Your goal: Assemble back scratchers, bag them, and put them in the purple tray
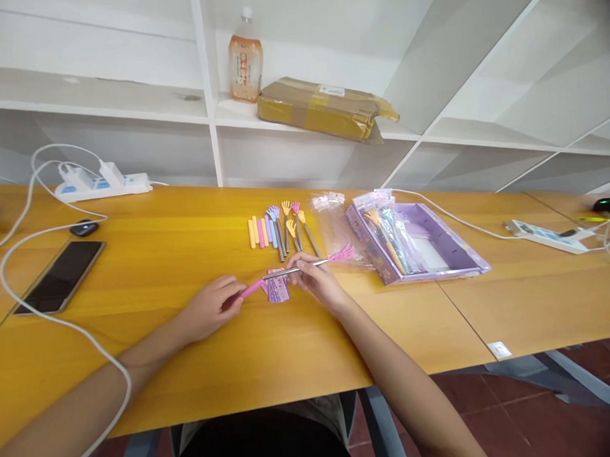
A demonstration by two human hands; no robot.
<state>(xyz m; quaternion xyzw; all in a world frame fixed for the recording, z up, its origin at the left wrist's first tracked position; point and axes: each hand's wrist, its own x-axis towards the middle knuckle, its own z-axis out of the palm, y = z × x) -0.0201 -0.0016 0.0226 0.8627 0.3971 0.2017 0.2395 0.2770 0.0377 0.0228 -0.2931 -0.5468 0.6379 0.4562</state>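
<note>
My left hand is closed round a pink handle, whose far end meets the tip of a metal rod. My right hand grips that rod, part of a back scratcher with a pink hand-shaped head. Beneath the rod lie small purple printed cards. Just beyond, a row of loose handles in yellow, pink and blue rests on the table. Beside them are several metal rods with coloured hand-shaped heads.
A purple box with bagged scratchers stands right of clear plastic bags. A phone, white cable and power strip are at left. Another power strip lies right. Shelves behind hold a bottle and taped package.
</note>
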